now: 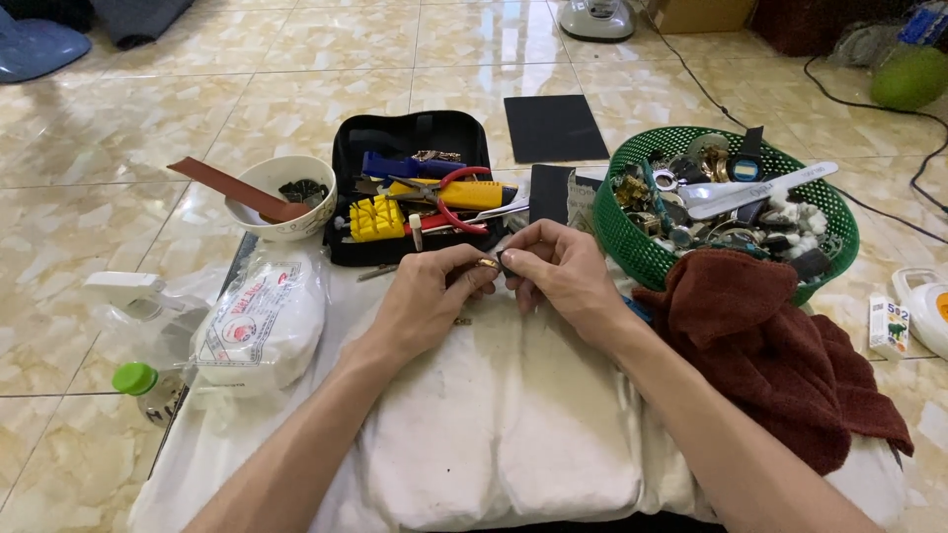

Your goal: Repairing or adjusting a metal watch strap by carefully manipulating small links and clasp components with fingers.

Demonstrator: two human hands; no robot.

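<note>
Both hands pinch one small dark-and-gold piece (pixel 491 264) between them: left hand (pixel 427 296) at nine o'clock, right hand (pixel 558 276) at three, fingertips closed on it. It sits above the white cloth (pixel 513 424); tool case (pixel 410 188) at twelve o'clock.

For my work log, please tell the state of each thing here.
Black zip tool case: open, tools inside.
Green plastic basket: full of watch parts.
Small gold-coloured part: pinched between left hand and right hand.
Dark red towel: crumpled.
White ceramic bowl: upright.
</note>
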